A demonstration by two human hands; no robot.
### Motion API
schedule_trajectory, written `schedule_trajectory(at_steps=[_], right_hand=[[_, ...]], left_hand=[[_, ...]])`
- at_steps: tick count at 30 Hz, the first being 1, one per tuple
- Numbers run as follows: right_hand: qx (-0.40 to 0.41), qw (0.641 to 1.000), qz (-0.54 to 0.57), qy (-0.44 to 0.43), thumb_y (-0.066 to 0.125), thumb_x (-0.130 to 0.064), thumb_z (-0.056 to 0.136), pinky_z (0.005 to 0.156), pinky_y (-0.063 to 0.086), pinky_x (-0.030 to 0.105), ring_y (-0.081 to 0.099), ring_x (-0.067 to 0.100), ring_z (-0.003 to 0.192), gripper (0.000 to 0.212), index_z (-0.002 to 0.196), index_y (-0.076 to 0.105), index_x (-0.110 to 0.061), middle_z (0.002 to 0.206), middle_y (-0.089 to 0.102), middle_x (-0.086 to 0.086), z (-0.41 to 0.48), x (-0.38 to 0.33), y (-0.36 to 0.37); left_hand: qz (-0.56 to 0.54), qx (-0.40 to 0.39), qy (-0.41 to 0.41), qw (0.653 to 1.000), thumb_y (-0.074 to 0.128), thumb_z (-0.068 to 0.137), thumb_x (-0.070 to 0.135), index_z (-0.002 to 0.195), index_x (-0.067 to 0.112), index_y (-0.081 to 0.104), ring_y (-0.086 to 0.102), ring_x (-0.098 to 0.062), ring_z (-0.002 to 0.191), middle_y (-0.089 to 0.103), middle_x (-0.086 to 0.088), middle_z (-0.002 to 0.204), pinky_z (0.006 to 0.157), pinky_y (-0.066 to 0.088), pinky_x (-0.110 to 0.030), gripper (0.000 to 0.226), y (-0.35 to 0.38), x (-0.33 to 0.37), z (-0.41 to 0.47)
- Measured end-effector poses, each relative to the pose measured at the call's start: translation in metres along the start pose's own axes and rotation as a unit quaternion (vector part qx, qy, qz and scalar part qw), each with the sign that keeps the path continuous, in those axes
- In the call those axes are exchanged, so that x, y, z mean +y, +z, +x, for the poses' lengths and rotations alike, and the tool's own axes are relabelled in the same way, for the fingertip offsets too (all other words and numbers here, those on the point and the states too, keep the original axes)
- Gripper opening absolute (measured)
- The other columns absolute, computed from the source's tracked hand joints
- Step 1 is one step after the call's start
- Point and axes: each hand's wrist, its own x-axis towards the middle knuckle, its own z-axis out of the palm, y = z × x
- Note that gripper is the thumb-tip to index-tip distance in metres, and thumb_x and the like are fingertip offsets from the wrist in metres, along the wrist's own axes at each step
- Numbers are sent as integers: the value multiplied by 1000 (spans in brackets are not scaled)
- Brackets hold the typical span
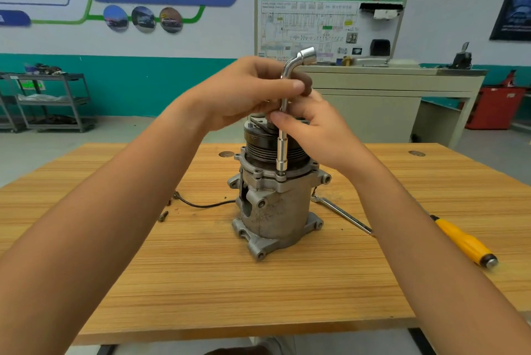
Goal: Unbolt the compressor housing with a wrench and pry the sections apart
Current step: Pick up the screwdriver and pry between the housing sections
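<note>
A grey metal compressor (274, 211) stands upright in the middle of the wooden table (201, 282), its black grooved pulley on top. An L-shaped chrome socket wrench (282, 153) stands vertically, its lower socket set on a bolt at the housing's upper flange. My left hand (244, 93) grips the wrench near its bend, fingers wrapped round the shaft. Just below, my right hand (310, 127) pinches the shaft above the pulley.
A flat spanner (342, 213) lies on the table right of the compressor, and a yellow-handled screwdriver (465, 242) further right. A black wire (201, 204) and loose bolts (163, 216) lie to the left. A cabinet with a diagram board stands behind; a metal cart stands far left.
</note>
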Motion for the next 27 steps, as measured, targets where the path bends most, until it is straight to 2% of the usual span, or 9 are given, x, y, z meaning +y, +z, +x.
schedule_trajectory(at_steps=[3, 6, 8, 10, 13, 15, 18, 23, 27], right_hand=[[17, 998, -59, 0, 57, -39, 87, 105, 26, 47, 32, 10, 126, 27, 93, 71, -17, 106, 43, -37, -3, 1, 3], [115, 990, -84, -15, 69, -40, 76, 99, 33, 45, 45, 12, 114, 27, 77, 65, -13, 108, 60, -8, -7, 5, 8], [127, 989, -73, -24, 70, -32, 77, 98, 33, 46, 47, 13, 113, 21, 74, 64, -12, 106, 61, -4, -6, 5, 9], [121, 991, -57, -23, 67, -25, 82, 99, 32, 47, 46, 14, 113, 15, 76, 66, -11, 107, 61, -4, -5, 5, 8], [99, 995, -17, -14, 59, -17, 88, 101, 29, 48, 43, 14, 117, 14, 85, 69, -8, 108, 59, -7, -4, 5, 5], [67, 998, 2, 2, 53, -15, 91, 104, 24, 48, 37, 13, 123, 19, 92, 70, -9, 108, 55, -11, -3, 5, 3], [47, 998, -45, 6, 50, -25, 92, 105, 23, 49, 34, 14, 126, 24, 98, 69, -12, 114, 55, -10, -2, 6, 3], [140, 989, -56, -7, 64, -28, 83, 88, 41, 40, 49, 18, 104, 17, 90, 66, -12, 92, 57, -6, -4, 3, 13], [134, 990, 27, 29, 60, -29, 87, 58, 37, 23, 51, 1, 66, 24, 70, 65, -13, 61, 57, -11, -4, 3, 10]], left_hand=[[-92, 14, -3, 996, 63, 73, 17, 91, 10, 66, 66, -9, 71, 69, 5, 73, 68, 54, -22, 19, -2, -4, -1], [-6, 126, 14, 992, 69, 81, 13, 88, -1, 64, 59, -5, 56, 60, 3, 63, 60, 51, -18, 16, 7, -6, 3], [20, 169, 27, 985, 70, 82, 14, 94, -9, 61, 56, -5, 52, 54, -1, 64, 57, 50, -17, 28, 12, -8, 7], [2, 161, 19, 987, 69, 84, 17, 91, -4, 62, 57, -10, 58, 56, -3, 68, 60, 50, -21, 23, 13, -7, 7], [-64, 71, -9, 995, 59, 90, 14, 94, 14, 66, 63, -14, 78, 69, 1, 82, 70, 54, -21, 8, 8, -6, 4], [-65, 65, -4, 996, 57, 91, 9, 95, 17, 67, 62, -8, 73, 71, 5, 81, 67, 53, -19, 13, 6, -7, 4], [-14, 134, 24, 991, 66, 85, 8, 81, 16, 63, 55, -4, 53, 64, 7, 65, 55, 49, -16, 9, 11, -6, 3], [54, 184, 55, 980, 75, 78, 16, 79, 13, 53, 51, -6, 50, 54, 2, 64, 50, 45, -17, 22, 26, -6, 6], [64, 210, 74, 973, 69, 84, 24, 98, 27, 56, 64, -3, 76, 61, 11, 92, 70, 54, -21, 20, 25, -7, -5]])
